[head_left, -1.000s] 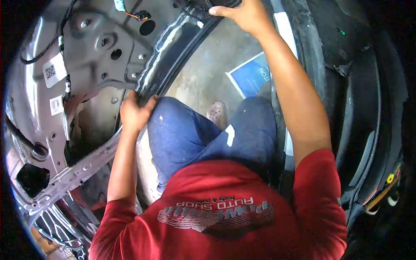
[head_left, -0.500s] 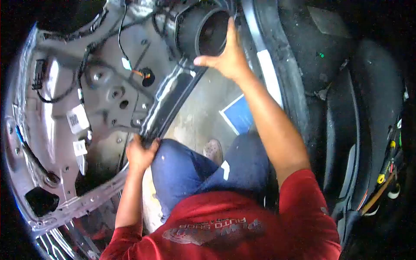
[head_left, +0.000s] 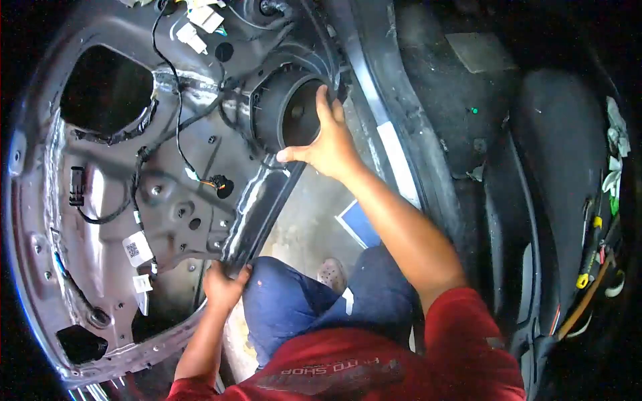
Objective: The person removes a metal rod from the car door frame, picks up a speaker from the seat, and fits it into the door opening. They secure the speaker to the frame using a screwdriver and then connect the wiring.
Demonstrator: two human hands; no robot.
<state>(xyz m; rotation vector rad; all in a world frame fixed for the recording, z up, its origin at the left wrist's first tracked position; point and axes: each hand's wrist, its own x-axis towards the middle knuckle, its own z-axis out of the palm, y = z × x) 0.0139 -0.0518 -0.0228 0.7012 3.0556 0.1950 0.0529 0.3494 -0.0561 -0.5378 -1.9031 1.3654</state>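
Spanned round housing (head_left: 271, 110), set against door panel (head_left: 114, 230), with right hand (head_left: 332, 145), fingers wide at rim; clasped door edge (head_left: 253, 217) with left hand (head_left: 224, 287), fingers narrow. Left wiring (head_left: 179, 100) exposed; could not determine fastening.

Left hand (head_left: 226, 287) low, fingers curled, right arm (head_left: 408, 234) outstretched, right hand (head_left: 329, 146) spread wide

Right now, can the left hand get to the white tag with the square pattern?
Probably yes. The left hand holds the door edge, near the white tag, and nothing seems to stand between them. It would likely need to let go first.
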